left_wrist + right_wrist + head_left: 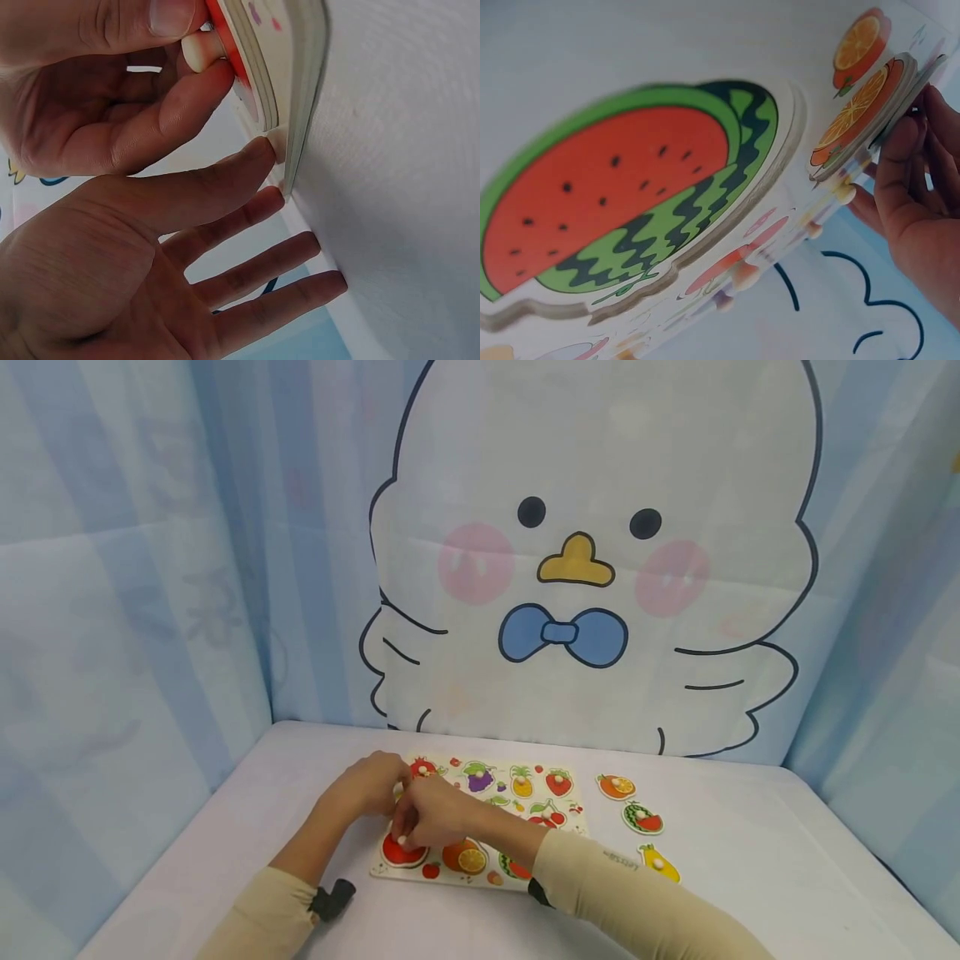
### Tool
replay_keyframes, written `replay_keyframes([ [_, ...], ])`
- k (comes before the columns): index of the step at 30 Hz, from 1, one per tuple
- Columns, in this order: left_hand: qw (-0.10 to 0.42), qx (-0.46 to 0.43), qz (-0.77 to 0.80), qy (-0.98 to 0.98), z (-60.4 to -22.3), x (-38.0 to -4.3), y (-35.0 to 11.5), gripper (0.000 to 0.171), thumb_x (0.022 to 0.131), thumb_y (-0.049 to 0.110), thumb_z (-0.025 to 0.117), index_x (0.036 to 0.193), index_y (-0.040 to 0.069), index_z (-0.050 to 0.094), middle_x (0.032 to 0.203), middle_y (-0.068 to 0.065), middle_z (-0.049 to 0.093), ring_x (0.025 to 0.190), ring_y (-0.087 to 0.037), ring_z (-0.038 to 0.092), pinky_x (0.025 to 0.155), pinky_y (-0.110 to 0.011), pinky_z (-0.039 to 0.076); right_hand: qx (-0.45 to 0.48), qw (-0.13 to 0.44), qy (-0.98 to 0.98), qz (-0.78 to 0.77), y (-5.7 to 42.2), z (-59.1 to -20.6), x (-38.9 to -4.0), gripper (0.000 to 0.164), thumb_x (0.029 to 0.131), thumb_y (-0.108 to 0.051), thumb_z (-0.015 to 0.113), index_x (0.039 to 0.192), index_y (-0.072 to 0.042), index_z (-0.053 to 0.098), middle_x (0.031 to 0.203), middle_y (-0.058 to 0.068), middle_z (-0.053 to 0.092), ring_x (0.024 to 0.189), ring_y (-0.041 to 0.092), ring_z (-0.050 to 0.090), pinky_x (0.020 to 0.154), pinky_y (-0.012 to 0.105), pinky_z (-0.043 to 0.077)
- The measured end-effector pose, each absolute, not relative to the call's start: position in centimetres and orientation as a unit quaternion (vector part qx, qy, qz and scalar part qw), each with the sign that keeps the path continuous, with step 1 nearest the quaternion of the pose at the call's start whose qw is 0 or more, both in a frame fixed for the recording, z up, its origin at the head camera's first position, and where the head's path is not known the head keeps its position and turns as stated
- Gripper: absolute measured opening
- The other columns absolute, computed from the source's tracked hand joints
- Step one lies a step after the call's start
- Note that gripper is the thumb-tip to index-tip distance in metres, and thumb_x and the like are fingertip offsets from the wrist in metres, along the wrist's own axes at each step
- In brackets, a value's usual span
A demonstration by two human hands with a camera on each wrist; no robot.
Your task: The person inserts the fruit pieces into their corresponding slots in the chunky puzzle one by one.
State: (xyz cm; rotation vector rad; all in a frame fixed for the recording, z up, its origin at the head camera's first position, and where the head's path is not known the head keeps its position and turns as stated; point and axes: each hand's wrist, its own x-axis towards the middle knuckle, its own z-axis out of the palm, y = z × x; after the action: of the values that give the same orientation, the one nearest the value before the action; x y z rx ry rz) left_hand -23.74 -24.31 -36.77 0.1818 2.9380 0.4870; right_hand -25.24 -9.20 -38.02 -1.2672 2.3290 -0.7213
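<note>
A white fruit puzzle board (480,883) lies on the table. At its near left corner is a round red fruit piece (405,853) with a pale knob (201,51). My right hand (438,810) pinches that knob between thumb and finger; the piece sits at a slight tilt close over the board in the left wrist view. Beside the board's left edge is my left hand (375,783), its fingers spread and fairly straight. Its thumb (225,187) and forefinger tips are right at the board's edge in the left wrist view.
Right of the board lie three loose knobbed pieces: an orange (616,787), a watermelon (642,818) and a yellow pear-shaped one (660,864). Grapes (479,777), a pineapple (521,782) and a strawberry (558,782) sit along the board's far side. Printed curtains surround the table.
</note>
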Motion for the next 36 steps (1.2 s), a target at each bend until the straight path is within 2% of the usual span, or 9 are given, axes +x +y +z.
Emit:
replay_keyframes([
  [7, 0.085, 0.054, 0.165, 0.981, -36.6, -23.7, -24.1, 0.028, 0.073, 0.0, 0.079, 0.097, 0.013, 0.073, 0.095, -0.003, 0.067, 0.081, -0.02, 0.054, 0.086, -0.044, 0.051, -0.437, 0.184, 0.842, -0.259, -9.0, -37.9, -24.8, 0.011, 0.081, -0.008, 0.076, 0.078, -0.015, 0.068, 0.072, -0.01, 0.062, 0.066, 0.005, 0.056, 0.062, 0.016, 0.05],
  [13, 0.08, 0.063, 0.16, 0.982, -36.9, -23.8, -24.0, 0.026, 0.071, 0.003, 0.082, 0.093, 0.015, 0.072, 0.095, -0.002, 0.067, 0.084, -0.019, 0.055, 0.087, -0.044, 0.051, -0.431, 0.174, 0.849, -0.253, -8.7, -38.1, -24.3, 0.01, 0.081, -0.009, 0.076, 0.078, -0.015, 0.068, 0.07, -0.011, 0.061, 0.065, 0.004, 0.055, 0.06, 0.016, 0.05],
  [23, 0.076, 0.065, 0.161, 0.982, -36.8, -23.7, -24.1, 0.024, 0.072, 0.002, 0.08, 0.091, 0.015, 0.072, 0.094, -0.003, 0.066, 0.082, -0.019, 0.054, 0.084, -0.044, 0.051, -0.464, 0.165, 0.84, -0.225, -8.7, -38.4, -24.4, 0.008, 0.084, -0.012, 0.073, 0.086, -0.02, 0.07, 0.078, -0.013, 0.061, 0.071, 0.002, 0.054, 0.063, 0.014, 0.049],
  [29, 0.08, 0.064, 0.16, 0.982, -36.9, -23.7, -24.1, 0.022, 0.074, 0.002, 0.078, 0.091, 0.014, 0.071, 0.095, -0.003, 0.066, 0.083, -0.02, 0.054, 0.082, -0.042, 0.05, -0.525, 0.159, 0.815, -0.185, -8.4, -38.2, -24.7, 0.011, 0.087, -0.01, 0.069, 0.095, -0.018, 0.071, 0.084, -0.01, 0.065, 0.074, 0.0, 0.053, 0.069, 0.011, 0.047],
  [36, 0.072, 0.069, 0.156, 0.983, -36.6, -23.3, -24.1, 0.024, 0.073, 0.004, 0.08, 0.094, 0.011, 0.071, 0.098, -0.004, 0.066, 0.088, -0.021, 0.056, 0.085, -0.045, 0.051, -0.555, 0.15, 0.801, -0.164, -8.0, -38.0, -24.8, 0.018, 0.088, -0.006, 0.067, 0.101, -0.017, 0.072, 0.092, -0.014, 0.062, 0.08, -0.001, 0.052, 0.074, 0.009, 0.045],
])
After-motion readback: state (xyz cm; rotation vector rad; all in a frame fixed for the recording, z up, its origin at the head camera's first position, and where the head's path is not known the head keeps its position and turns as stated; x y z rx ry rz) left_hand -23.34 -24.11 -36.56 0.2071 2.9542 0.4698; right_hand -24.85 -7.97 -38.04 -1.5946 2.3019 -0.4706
